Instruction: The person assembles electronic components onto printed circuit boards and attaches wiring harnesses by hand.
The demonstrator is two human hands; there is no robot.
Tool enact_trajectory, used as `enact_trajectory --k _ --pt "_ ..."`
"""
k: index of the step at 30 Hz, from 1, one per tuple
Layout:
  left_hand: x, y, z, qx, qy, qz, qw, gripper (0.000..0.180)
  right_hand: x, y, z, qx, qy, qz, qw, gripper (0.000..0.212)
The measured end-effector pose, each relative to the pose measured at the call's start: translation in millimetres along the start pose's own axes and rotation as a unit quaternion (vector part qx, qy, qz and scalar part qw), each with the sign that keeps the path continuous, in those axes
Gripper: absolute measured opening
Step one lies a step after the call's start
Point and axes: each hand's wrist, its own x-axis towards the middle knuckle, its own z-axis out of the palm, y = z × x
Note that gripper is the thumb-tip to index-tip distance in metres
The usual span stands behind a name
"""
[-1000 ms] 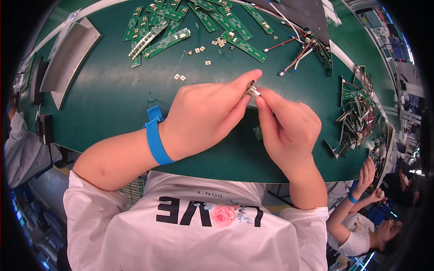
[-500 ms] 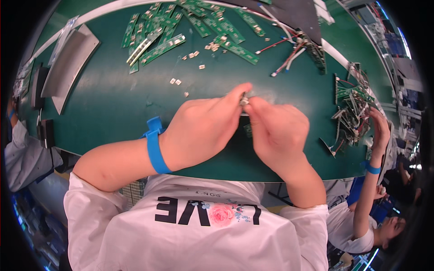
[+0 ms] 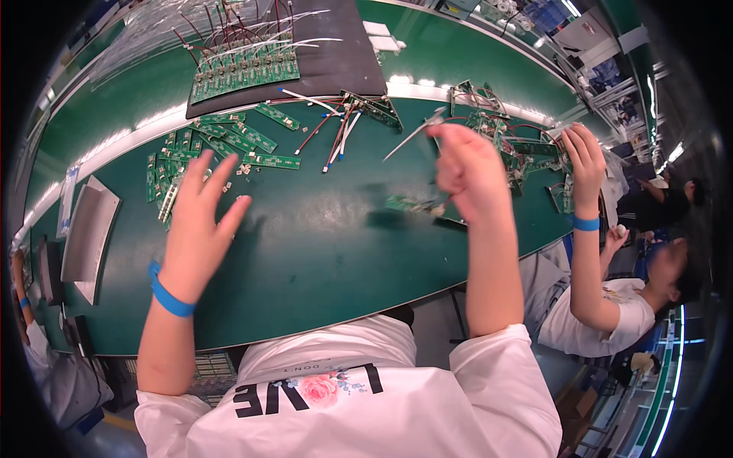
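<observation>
My left hand (image 3: 200, 233) is open, fingers spread, over the near side of a pile of narrow green circuit boards (image 3: 217, 137) and some small pale connectors (image 3: 246, 166). My right hand (image 3: 475, 172) is closed in a pinch at the right of the table. A pale cable (image 3: 412, 141) sticks out at its fingertips. Just below hangs a small green circuit board (image 3: 412, 204) on wires, blurred by motion; the hand seems to hold it by these wires. Beyond the hand lies a tangled heap of wired boards (image 3: 527, 149).
Another person's hand (image 3: 584, 164) with a blue wristband reaches to the heap from the right. Loose red and white wires (image 3: 336, 137) lie mid-table. Behind stands a row of wired boards (image 3: 248, 69) on a black mat (image 3: 336, 46). A bent grey panel (image 3: 88, 237) is at left.
My hands have parted: the left has opened and gone left to the board pile, the right has moved right with the wires and board. The view has shifted, showing more of the far side.
</observation>
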Motion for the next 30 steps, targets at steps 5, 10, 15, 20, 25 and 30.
enact_trajectory --k 5,10,15,20,25,30 --pt "-4.1 -45.4 5.1 0.166 -0.056 -0.051 0.983 0.047 44.8 -26.3 -60.1 0.037 0.07 0.017 0.997 0.02" --pt "-3.5 -53.1 14.3 0.121 0.03 0.019 0.992 0.032 72.4 -22.0 -60.7 -0.001 0.139 0.04 0.99 0.018" --pt "-5.0 -36.4 20.4 0.065 0.052 0.068 0.994 0.018 82.5 -26.2 -54.4 0.127 0.095 0.152 0.976 0.016" --pt "-8.8 -26.4 24.6 0.012 0.04 0.1 0.994 0.015 45.9 12.8 -53.5 0.192 -0.019 0.253 0.948 0.017" --pt "-6.4 -17.0 24.1 0.009 0.047 0.116 0.992 0.026 37.6 41.5 -64.5 0.042 0.073 0.209 0.974 0.015" --pt "-4.1 -22.6 18.6 -0.147 0.013 -0.006 0.989 0.031 38.9 37.9 -44.0 -0.44 0.138 0.027 0.887 0.039"
